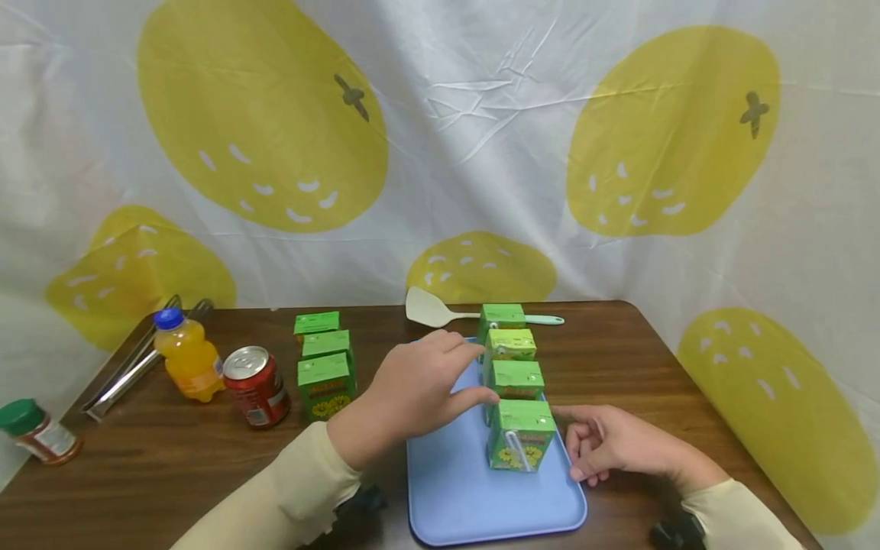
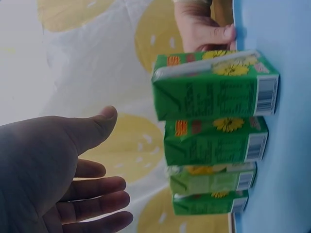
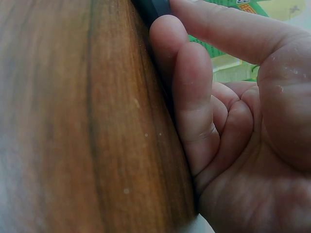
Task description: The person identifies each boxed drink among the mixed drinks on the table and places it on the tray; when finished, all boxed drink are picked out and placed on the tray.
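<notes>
A row of several green juice boxes (image 1: 522,439) stands lengthwise on a blue tray (image 1: 467,504). The nearest box carries a wrapped straw on its front. Above the tray, left of the row, my left hand (image 1: 419,382) hovers with thumb and fingers spread, nothing between them. In the left wrist view a gap separates those fingers from the boxes (image 2: 214,92). My right hand (image 1: 615,443) is at the tray's right edge, its thumb on the rim and its other fingers curled against the side. The right wrist view shows its fingertips low by the wooden table (image 3: 97,121).
Three more green boxes (image 1: 326,374) stand left of the tray. Beyond them are a red soda can (image 1: 256,389), an orange juice bottle (image 1: 189,359), tongs (image 1: 127,378) and a green-capped spice jar (image 1: 41,435). A pale spatula (image 1: 429,309) lies behind the tray, before a lemon-print curtain (image 1: 474,191).
</notes>
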Demonstrator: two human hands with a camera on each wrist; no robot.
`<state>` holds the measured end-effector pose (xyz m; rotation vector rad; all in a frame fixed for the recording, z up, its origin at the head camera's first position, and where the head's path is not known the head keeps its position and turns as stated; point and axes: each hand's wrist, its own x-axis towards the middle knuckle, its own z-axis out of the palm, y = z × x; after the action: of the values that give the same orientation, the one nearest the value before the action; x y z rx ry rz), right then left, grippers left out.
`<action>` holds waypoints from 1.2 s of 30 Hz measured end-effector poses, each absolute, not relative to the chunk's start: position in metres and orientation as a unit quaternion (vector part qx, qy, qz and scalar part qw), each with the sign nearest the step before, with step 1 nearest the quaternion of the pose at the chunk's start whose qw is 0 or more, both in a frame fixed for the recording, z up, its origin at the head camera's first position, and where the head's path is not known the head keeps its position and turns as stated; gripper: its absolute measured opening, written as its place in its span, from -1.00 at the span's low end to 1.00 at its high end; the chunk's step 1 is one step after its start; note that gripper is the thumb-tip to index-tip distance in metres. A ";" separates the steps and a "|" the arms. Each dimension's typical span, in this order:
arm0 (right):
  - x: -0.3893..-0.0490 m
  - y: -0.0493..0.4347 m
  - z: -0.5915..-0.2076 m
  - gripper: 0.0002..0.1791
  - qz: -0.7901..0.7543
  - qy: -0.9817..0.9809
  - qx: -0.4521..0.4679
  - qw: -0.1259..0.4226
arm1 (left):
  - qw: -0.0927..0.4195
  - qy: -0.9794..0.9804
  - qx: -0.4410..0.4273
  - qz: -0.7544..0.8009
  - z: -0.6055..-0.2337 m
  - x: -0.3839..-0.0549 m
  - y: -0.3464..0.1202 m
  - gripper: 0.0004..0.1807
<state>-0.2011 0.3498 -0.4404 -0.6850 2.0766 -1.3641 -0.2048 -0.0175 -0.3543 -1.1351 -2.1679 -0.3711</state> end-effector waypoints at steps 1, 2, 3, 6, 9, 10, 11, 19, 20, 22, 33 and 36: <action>-0.201 0.350 -0.440 0.09 -0.508 0.774 -0.255 0.278 | 0.330 -0.828 -0.431 -0.142 -0.354 -0.206 -0.020 -0.35; -0.201 0.350 -0.440 0.09 -0.508 0.774 -0.256 0.279 | 0.334 -0.828 -0.428 -0.140 -0.353 -0.206 -0.023 -0.35; -0.201 0.350 -0.440 0.09 -0.508 0.773 -0.256 0.279 | 0.338 -0.827 -0.426 -0.139 -0.352 -0.207 -0.025 -0.34; -0.201 0.350 -0.441 0.09 -0.510 0.772 -0.258 0.279 | 0.353 -0.825 -0.418 -0.141 -0.351 -0.210 -0.034 -0.33; -0.200 0.349 -0.440 0.10 -0.511 0.772 -0.254 0.280 | 0.355 -0.831 -0.404 -0.144 -0.351 -0.211 -0.045 -0.32; -0.200 0.349 -0.440 0.10 -0.510 0.773 -0.252 0.280 | 0.354 -0.834 -0.398 -0.146 -0.351 -0.211 -0.049 -0.31; -0.200 0.349 -0.440 0.10 -0.510 0.774 -0.251 0.280 | 0.350 -0.838 -0.392 -0.146 -0.351 -0.211 -0.053 -0.30; -0.200 0.349 -0.440 0.09 -0.507 0.776 -0.253 0.276 | 0.319 -0.866 -0.342 -0.176 -0.356 -0.213 -0.090 -0.07; -0.200 0.349 -0.440 0.09 -0.507 0.776 -0.252 0.277 | 0.316 -0.869 -0.335 -0.181 -0.357 -0.213 -0.094 -0.02; -0.200 0.349 -0.439 0.09 -0.509 0.775 -0.251 0.279 | 0.314 -0.873 -0.323 -0.186 -0.359 -0.213 -0.102 0.05; -0.200 0.349 -0.438 0.10 -0.502 0.782 -0.244 0.278 | 0.317 -0.888 -0.295 -0.153 -0.370 -0.210 -0.141 0.02; -0.199 0.349 -0.438 0.10 -0.501 0.782 -0.246 0.276 | 0.311 -0.893 -0.289 -0.149 -0.374 -0.208 -0.150 0.02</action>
<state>-0.1991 0.3489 -0.4376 -0.6620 2.1011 -1.3462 -0.2078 -0.1500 -0.3745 -0.7643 -2.3573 -0.3924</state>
